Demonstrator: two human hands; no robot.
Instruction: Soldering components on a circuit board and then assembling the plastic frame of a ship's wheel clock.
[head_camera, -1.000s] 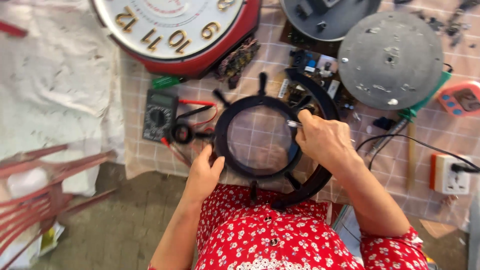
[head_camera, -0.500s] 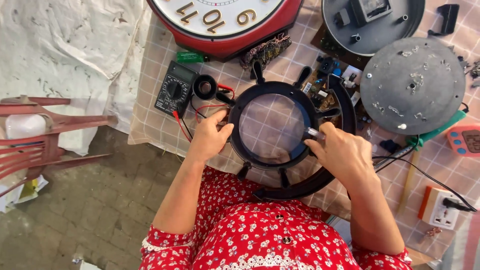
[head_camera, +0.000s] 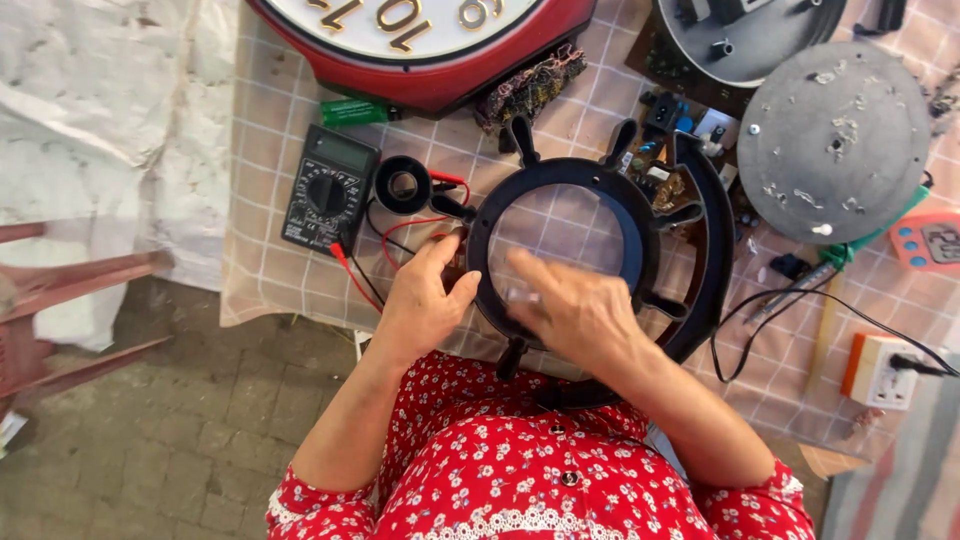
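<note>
A black multimeter (head_camera: 330, 190) and red test leads (head_camera: 400, 232) lie at the left of the checked desk (head_camera: 270, 290). The left hand (head_camera: 425, 300) grips the left rim of a black plastic ring (head_camera: 565, 255) lying flat at centre; the right hand (head_camera: 575, 312), blurred, rests fingers spread over the ring's lower opening. A grey disc (head_camera: 835, 140) sits right.

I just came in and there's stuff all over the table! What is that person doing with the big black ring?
A person in a red flowery top is working on a black ring-shaped frame lying on a checked cloth. The left hand grips its left edge, and the right hand, blurred, is over its opening. Nearby lie a black multimeter with red leads, a big red wall clock, a grey round plate and a white power socket.
</note>
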